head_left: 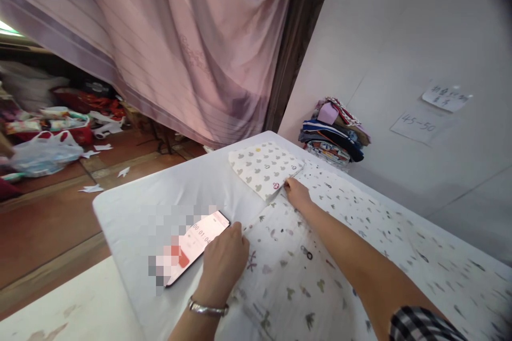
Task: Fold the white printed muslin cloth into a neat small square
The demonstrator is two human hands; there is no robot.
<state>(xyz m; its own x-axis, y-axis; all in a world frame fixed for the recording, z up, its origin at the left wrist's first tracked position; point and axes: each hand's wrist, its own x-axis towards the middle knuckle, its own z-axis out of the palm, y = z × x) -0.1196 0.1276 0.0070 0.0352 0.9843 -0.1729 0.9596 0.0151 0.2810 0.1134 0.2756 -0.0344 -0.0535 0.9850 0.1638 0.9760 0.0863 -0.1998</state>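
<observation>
A large white cloth printed with small plants (308,277) lies spread over the table toward me. My right hand (298,194) is closed on its far edge, right beside a folded white cloth with grey mushroom-like prints (262,168). Nearer to me, my left hand (226,253) has its fingers curled at the left corner of the spread cloth; the fingertips are hidden. A phone showing a timer (206,232) lies just left of that hand, partly pixelated. A silver bracelet (208,308) circles my left wrist.
The table (160,197) has a smooth white cover. Behind its far right corner rises a stack of folded clothes (334,133) against the wall. A pink curtain (192,37) hangs beyond. Plastic bags (48,152) and paper scraps (92,188) lie on the tiled floor at left.
</observation>
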